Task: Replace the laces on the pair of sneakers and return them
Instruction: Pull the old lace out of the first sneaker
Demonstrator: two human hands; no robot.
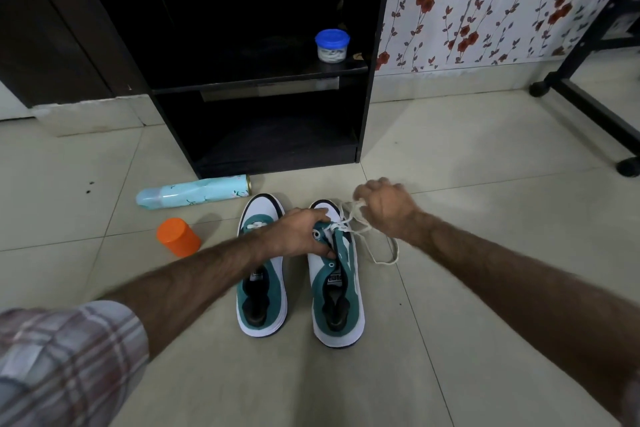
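Note:
Two white and teal sneakers stand side by side on the tiled floor, toes pointing away from me. My left hand [300, 231] reaches across the left sneaker [260, 291] and grips the tongue area of the right sneaker [337, 302]. My right hand [384, 208] is raised just right of that shoe's toe and pinches a white lace [379, 255]. The lace runs from the front eyelets up to my fingers, and a loose loop of it trails on the floor to the right. The left sneaker shows a bit of white lace near its toe.
A black open shelf unit [258, 87] stands right behind the shoes, with a blue-lidded jar [332, 45] on its middle shelf. A light blue spray can [194, 191] lies on the floor at left, an orange cylinder [178, 236] below it. A black wheeled frame [588, 104] stands at right.

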